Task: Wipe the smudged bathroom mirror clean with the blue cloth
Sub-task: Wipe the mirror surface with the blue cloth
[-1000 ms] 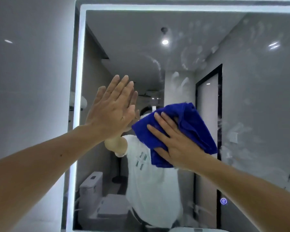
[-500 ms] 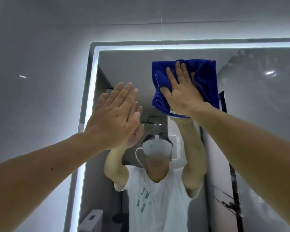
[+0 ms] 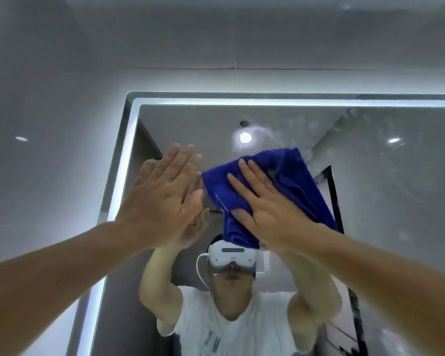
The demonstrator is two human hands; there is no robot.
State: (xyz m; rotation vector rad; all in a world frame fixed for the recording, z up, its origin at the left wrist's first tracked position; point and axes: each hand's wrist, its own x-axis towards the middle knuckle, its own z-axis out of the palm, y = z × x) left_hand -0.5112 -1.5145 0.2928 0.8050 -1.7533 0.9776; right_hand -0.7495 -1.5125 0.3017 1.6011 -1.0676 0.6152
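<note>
one mirror (image 3: 385,227), one blue cloth (image 3: 299,185), two hands: left hand (image 3: 162,201), right hand (image 3: 272,211).

Smudged mirror (image 3: 375,201), blue cloth (image 3: 296,181) against it

Your left hand (image 3: 162,199) lies flat on the mirror (image 3: 385,206), fingers straight and close together, near its glowing left edge (image 3: 125,155). Your right hand (image 3: 270,214) presses the blue cloth (image 3: 296,181) onto the glass, just beside the left hand. The cloth is bunched up and sticks out past your fingers. Pale smudges (image 3: 303,124) show above the cloth.
</note>
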